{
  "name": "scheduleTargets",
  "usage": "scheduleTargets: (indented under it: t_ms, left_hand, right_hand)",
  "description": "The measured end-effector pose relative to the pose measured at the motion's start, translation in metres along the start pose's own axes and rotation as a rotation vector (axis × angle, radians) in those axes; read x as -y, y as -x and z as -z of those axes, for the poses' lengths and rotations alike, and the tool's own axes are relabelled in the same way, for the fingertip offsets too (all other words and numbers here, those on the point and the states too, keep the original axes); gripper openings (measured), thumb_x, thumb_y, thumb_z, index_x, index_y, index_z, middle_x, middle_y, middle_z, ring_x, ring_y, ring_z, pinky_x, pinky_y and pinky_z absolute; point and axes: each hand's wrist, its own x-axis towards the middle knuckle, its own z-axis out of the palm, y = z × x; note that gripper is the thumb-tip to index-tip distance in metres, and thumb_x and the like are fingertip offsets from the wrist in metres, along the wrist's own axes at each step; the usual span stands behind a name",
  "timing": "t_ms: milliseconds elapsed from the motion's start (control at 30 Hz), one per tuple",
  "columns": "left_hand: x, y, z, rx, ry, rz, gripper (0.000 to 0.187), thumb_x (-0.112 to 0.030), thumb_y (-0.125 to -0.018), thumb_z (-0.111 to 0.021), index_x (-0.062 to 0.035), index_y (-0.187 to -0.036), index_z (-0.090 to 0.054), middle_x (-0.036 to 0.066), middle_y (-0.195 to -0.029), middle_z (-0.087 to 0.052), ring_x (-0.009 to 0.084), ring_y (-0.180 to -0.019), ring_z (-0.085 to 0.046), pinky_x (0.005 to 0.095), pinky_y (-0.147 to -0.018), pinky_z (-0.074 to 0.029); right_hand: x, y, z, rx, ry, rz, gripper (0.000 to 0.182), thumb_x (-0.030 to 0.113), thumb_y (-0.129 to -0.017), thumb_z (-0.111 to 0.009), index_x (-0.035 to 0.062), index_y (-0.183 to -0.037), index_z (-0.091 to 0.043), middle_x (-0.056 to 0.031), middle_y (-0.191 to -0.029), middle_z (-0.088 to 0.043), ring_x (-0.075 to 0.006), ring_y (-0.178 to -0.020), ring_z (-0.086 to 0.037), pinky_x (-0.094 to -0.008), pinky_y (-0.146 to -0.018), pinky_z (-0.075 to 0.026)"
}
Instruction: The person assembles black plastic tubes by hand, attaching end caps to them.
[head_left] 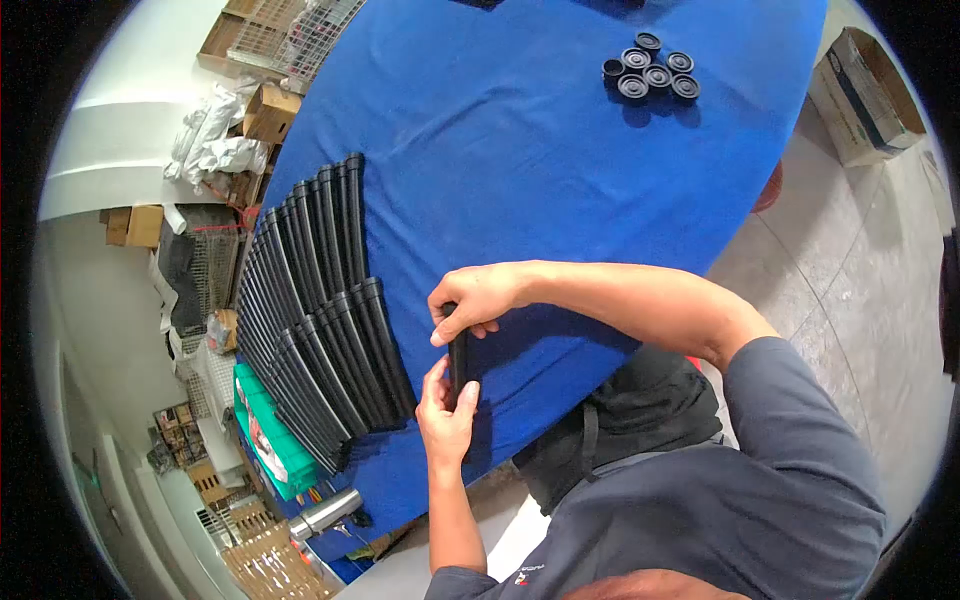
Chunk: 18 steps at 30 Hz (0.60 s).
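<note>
A short black tube (458, 362) is held upright in the view between my two hands, over the near part of the blue cloth. My left hand (446, 416) is closed around its lower part, thumb on one side and fingers on the other. At the upper end, my right hand (478, 303) grips the tube with bent fingers; that end is partly hidden. To the left lie two rows of long black tubes (335, 325), packed side by side. Several round black caps (634, 87) with ringed faces sit in a cluster at the far right.
The blue cloth (480, 150) covers the table. A green box (272, 440) and a silver cylinder (326, 512) stand at its left edge. An open carton (866, 100) is on the floor at right. Wire racks (210, 270) and boxes line the left side.
</note>
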Motion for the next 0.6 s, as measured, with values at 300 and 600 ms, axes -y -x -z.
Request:
scheduleTargets:
  t_ms: [300, 600]
  left_hand:
    - [-0.007, 0.000, 0.009, 0.252, 0.554, 0.263, 0.054, -0.028, -0.093, -0.077, 0.0025, -0.132, -0.055, 0.010, -0.077, -0.065, 0.0156, -0.056, -0.058, 0.0270, -0.051, -0.048]
    - [-0.002, 0.000, -0.010, 0.015, 0.012, 0.107, 0.050, -0.028, -0.093, -0.078, 0.0022, -0.127, -0.057, 0.005, -0.076, -0.062, 0.0140, -0.065, -0.059, 0.0246, -0.057, -0.048]
  right_hand:
    - [0.002, 0.001, -0.006, 0.022, -0.079, 0.204, 0.029, 0.030, -0.089, -0.078, 0.0031, -0.093, -0.068, -0.0035, -0.073, -0.063, -0.0116, -0.059, -0.059, -0.0308, -0.049, -0.046]
    - [0.002, 0.000, -0.005, -0.063, 0.059, 0.093, 0.032, 0.032, -0.089, -0.077, 0.0022, -0.093, -0.067, -0.0026, -0.072, -0.063, -0.0141, -0.058, -0.059, -0.0305, -0.052, -0.048]
